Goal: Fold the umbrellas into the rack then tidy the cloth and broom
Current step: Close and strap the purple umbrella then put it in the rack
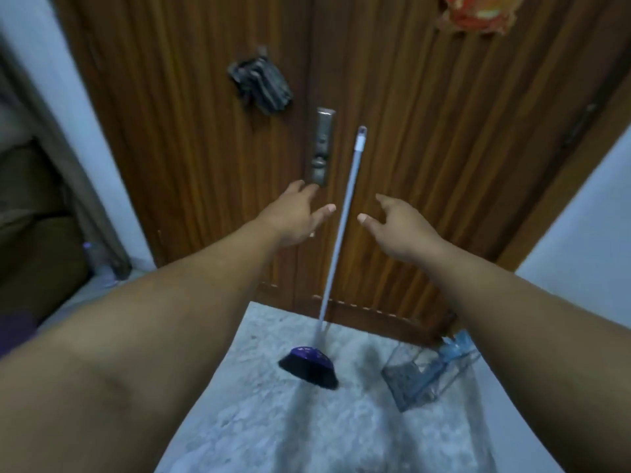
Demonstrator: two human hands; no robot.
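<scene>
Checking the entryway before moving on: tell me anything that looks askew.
The clear plastic rack lies tipped on the grey mat, a blue umbrella poking out. The white-handled purple broom leans against the wooden door, unheld.

Broom (341,233) upright, leaning on wooden door (426,148), purple bristle head on pale mat (273,421), left hand (293,216) and right hand (396,223) held apart either side of handle, fingers loose, not touching, dark cloth (261,85) hung on door, clear rack (430,373) at right
</scene>
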